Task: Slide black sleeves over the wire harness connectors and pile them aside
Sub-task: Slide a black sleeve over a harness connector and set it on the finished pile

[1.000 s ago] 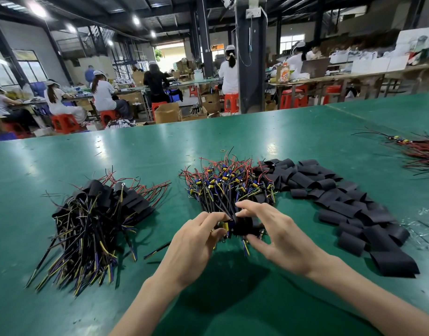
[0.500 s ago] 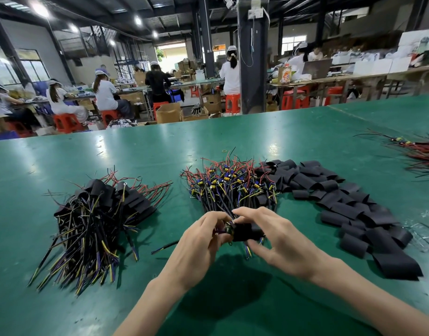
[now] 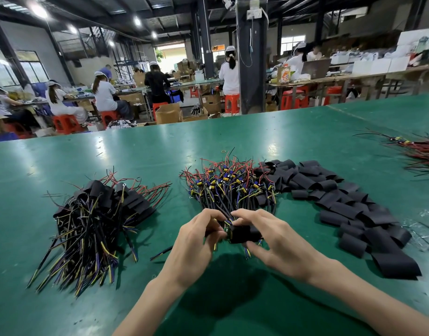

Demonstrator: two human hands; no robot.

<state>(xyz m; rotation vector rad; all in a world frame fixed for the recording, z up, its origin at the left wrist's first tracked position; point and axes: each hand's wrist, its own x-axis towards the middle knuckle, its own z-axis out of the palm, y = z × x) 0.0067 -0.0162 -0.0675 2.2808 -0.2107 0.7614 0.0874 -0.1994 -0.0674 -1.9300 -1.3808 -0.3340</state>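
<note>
Mid-sleeving: pinching a black sleeve (image 3: 242, 234) in the right hand (image 3: 278, 241), gripping a wire harness (image 3: 226, 215) in the left hand (image 3: 196, 243); next, probably pushing it fully on, then onto the left pile (image 3: 94, 214).

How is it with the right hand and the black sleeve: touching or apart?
Touching. The head view shows the right hand pinching the black sleeve, thumb below, fingers on top.

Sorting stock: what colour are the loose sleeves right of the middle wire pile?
The loose sleeves are plain black, seen in the head view.
</note>
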